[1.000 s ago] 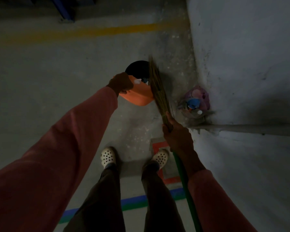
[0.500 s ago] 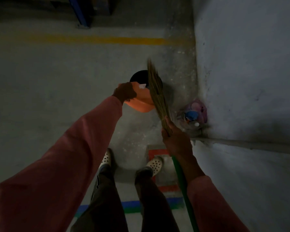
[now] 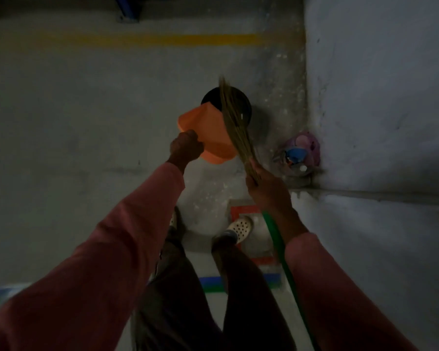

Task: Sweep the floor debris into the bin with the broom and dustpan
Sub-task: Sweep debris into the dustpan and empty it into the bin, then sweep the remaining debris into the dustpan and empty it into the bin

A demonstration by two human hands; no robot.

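A round black bin (image 3: 241, 102) stands on the concrete floor ahead of my feet. My left hand (image 3: 186, 145) grips the near edge of an orange dustpan (image 3: 207, 133), which is tipped up with its far end over the bin's rim. My right hand (image 3: 266, 184) grips the broom (image 3: 235, 120) where the straw bristles meet the green handle (image 3: 280, 249). The bristles point away from me, lying along the dustpan's right side and over the bin's mouth. What is inside the bin is too dark to see.
A clear bag of pink and blue rubbish (image 3: 299, 153) lies in the corner by the grey wall (image 3: 378, 84) on the right. A low ledge (image 3: 365, 196) runs along the right. Yellow, blue, green and red floor markings surround my feet.
The dustpan has tilted up higher, now showing its orange underside, and my left hand has shifted to its near side. The broom bristles stay over the bin.
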